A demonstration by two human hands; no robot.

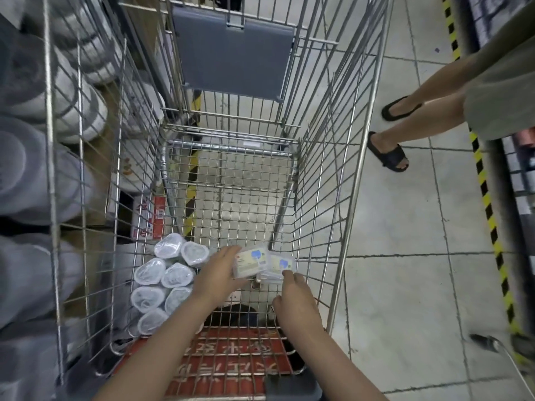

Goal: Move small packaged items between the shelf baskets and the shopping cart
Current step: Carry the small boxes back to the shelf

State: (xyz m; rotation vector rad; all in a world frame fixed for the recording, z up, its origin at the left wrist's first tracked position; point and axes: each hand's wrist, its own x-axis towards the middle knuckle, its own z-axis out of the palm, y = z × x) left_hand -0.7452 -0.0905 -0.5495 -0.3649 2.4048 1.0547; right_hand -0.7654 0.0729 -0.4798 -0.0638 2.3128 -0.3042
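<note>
Gripping a clear rectangular pack [251,261], the left hand [218,273] has its fingers curled over the pack's near-left corner and its thumb beneath. The right hand [295,296] reaches beside it, forefinger touching the near edge of a second pack [279,267]; whether the remaining fingers hold that pack cannot be determined, though they appear loosely bent. The two packs overlap, the first lying partly over the second, just ahead of both hands and low inside the shopping cart [351,204], close to its mesh floor.

Assessment: the packs look light, rigid-walled and smooth, with film tops bearing blue labels. The film may dent or slip under pressure, so hold is best taken across the short sides at the stiff rim, not on the top face.

Left of the left hand, touching one another, lie round sealed tubs [169,280] in a cluster against the cart's left wall. Beyond the cart, well apart to the right, a person in black sandals [389,153] stands on the tiled floor [405,285].
</note>
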